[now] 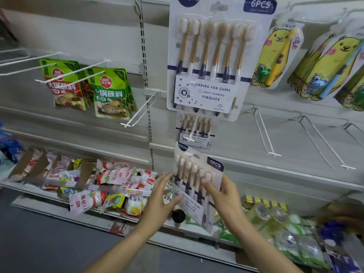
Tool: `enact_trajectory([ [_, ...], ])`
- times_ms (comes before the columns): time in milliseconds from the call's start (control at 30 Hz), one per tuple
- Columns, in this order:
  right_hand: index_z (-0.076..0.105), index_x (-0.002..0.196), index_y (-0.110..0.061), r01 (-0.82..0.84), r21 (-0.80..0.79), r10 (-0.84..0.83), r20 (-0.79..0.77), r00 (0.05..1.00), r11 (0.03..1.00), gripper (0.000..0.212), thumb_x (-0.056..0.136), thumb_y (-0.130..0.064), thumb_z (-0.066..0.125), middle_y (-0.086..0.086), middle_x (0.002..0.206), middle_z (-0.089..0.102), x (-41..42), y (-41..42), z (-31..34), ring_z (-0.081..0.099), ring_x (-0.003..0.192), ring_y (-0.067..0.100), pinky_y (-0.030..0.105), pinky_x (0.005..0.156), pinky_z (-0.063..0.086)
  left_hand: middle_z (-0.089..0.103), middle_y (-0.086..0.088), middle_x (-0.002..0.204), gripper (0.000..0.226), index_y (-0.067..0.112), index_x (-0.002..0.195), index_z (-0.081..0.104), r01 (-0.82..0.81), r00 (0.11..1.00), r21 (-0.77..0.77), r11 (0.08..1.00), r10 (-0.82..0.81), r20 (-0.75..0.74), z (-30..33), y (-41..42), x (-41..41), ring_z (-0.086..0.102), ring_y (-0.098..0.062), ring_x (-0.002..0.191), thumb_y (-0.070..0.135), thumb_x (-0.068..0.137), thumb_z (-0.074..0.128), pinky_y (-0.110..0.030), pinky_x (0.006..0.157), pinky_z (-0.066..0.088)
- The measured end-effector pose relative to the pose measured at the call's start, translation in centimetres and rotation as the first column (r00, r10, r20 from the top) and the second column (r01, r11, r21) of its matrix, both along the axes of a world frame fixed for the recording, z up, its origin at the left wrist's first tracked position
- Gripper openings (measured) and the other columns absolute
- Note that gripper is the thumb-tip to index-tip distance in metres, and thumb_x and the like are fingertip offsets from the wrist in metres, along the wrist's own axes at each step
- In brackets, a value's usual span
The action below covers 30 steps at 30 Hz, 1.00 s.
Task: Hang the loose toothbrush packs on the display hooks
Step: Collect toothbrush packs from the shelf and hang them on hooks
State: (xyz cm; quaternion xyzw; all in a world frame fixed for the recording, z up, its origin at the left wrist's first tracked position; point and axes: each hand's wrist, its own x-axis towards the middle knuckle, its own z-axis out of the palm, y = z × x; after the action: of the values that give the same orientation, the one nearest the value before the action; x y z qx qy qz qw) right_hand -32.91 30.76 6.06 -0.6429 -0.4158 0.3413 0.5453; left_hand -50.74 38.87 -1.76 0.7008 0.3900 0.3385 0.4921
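At nine o'clock the green sauce pouches (110, 93) fill their pegs and have no part in the task; just right of them an empty white hook (140, 111) juts out from the back panel. At twelve o'clock one six-brush hung pack (214, 60) is already on display, and a second hung pack (195, 133) sits on the peg directly below it, so at least two appear done. At six o'clock the loose toothbrush pack (197, 186) is off any hook, tilted, just under that lower peg. The left hand (163, 194) touches its left edge with fingers spread and relaxed, steadying rather than clasping. The right hand (224, 196) grips the pack's right side, thumb across the front. This pack looks like the one in progress; its hang hole has yet to meet a peg. Toward three o'clock several bare hooks (323, 142) stand free. Whether more loose packs wait cannot be told.
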Motion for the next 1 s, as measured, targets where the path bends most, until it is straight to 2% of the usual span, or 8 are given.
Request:
enact_trajectory([
  [67, 0.069, 0.114, -0.023, -0.051, -0.008, 0.051, -0.063, 0.997, 0.999, 0.019, 0.096, -0.016, 0.065, -0.012, 0.105, 0.077, 0.5, -0.2, 0.4, 0.072, 0.099, 0.006, 0.018, 0.079, 0.056, 0.041, 0.031, 0.144, 0.074, 0.053, 0.142, 0.037, -0.025, 1.000, -0.100, 0.995, 0.025, 0.001, -0.7, 1.5, -1.1, 0.041, 0.015, 0.130, 0.036, 0.082, 0.077, -0.017, 0.104, 0.043],
  [100, 0.069, 0.116, -0.021, -0.070, -0.013, 0.069, -0.094, 0.993, 0.997, 0.022, 0.096, -0.016, 0.065, -0.010, 0.107, 0.076, 0.7, -0.2, 0.6, 0.071, 0.101, 0.007, 0.019, 0.081, 0.055, 0.046, 0.028, 0.141, 0.076, 0.050, 0.143, 0.037, -0.008, 1.000, -0.165, 0.986, 0.008, 0.002, -1.0, 2.1, -1.6, 0.046, 0.013, 0.127, 0.035, 0.080, 0.078, -0.015, 0.099, 0.045],
  [200, 0.068, 0.119, -0.016, -0.097, -0.019, 0.094, -0.151, 0.984, 0.995, 0.025, 0.094, -0.013, 0.066, -0.005, 0.110, 0.076, 1.3, 0.3, 0.8, 0.071, 0.105, 0.011, 0.024, 0.087, 0.056, 0.070, 0.007, 0.120, 0.059, 0.030, 0.133, 0.055, 0.046, 0.998, -0.276, 0.960, -0.055, -0.024, -2.1, 3.5, -2.7, 0.066, -0.009, 0.112, 0.026, 0.080, 0.080, -0.037, 0.101, 0.054],
  [267, 0.068, 0.117, -0.016, -0.116, -0.010, 0.113, -0.176, 0.978, 0.993, 0.025, 0.093, -0.010, 0.066, -0.006, 0.109, 0.076, 1.7, 0.8, 0.8, 0.071, 0.103, 0.009, 0.018, 0.081, 0.055, 0.074, 0.002, 0.111, 0.041, 0.021, 0.120, 0.064, 0.045, 0.997, -0.266, 0.963, -0.060, -0.050, -2.5, 3.9, -3.0, 0.070, -0.014, 0.103, 0.016, 0.082, 0.079, -0.047, 0.099, 0.054],
  [333, 0.068, 0.118, -0.016, -0.133, -0.008, 0.129, -0.190, 0.973, 0.991, 0.027, 0.092, -0.008, 0.067, -0.007, 0.109, 0.076, 2.1, 1.3, 0.7, 0.071, 0.102, 0.007, 0.015, 0.080, 0.053, 0.074, 0.001, 0.109, 0.034, 0.019, 0.114, 0.065, 0.034, 0.997, -0.247, 0.968, -0.049, -0.053, -2.7, 4.0, -3.0, 0.071, -0.017, 0.100, 0.013, 0.083, 0.079, -0.048, 0.097, 0.055],
  [500, 0.066, 0.121, -0.018, -0.106, 0.001, 0.105, -0.157, 0.982, 0.994, 0.032, 0.090, -0.009, 0.070, -0.009, 0.112, 0.075, 2.9, 3.0, 0.3, 0.070, 0.105, 0.005, 0.017, 0.085, 0.053, 0.075, 0.006, 0.107, 0.030, 0.021, 0.108, 0.066, -0.008, 0.999, -0.195, 0.981, -0.003, -0.055, -2.7, 4.5, -2.5, 0.070, -0.012, 0.095, 0.013, 0.083, 0.080, -0.042, 0.093, 0.056],
  [833, 0.070, 0.111, -0.016, -0.044, 0.007, 0.044, -0.131, 0.990, 0.999, 0.025, 0.089, -0.007, 0.072, -0.015, 0.097, 0.076, 4.0, 6.3, -0.3, 0.069, 0.090, -0.005, 0.006, 0.072, 0.049, 0.074, 0.010, 0.105, 0.023, 0.034, 0.101, 0.064, -0.044, 0.993, -0.091, 0.995, 0.033, -0.116, -2.6, 7.3, -1.8, 0.069, -0.013, 0.096, 0.025, 0.086, 0.079, -0.049, 0.092, 0.054],
  [1000, 0.069, 0.113, -0.014, -0.035, 0.036, 0.040, -0.138, 0.990, 0.999, 0.027, 0.088, -0.006, 0.072, -0.012, 0.101, 0.076, 4.7, 7.4, -0.6, 0.069, 0.093, -0.003, 0.010, 0.077, 0.051, 0.073, 0.014, 0.104, 0.023, 0.038, 0.100, 0.062, -0.056, 0.990, -0.081, 0.995, 0.045, -0.131, -2.3, 8.4, -1.1, 0.068, -0.016, 0.098, 0.027, 0.087, 0.078, -0.050, 0.093, 0.053],
])
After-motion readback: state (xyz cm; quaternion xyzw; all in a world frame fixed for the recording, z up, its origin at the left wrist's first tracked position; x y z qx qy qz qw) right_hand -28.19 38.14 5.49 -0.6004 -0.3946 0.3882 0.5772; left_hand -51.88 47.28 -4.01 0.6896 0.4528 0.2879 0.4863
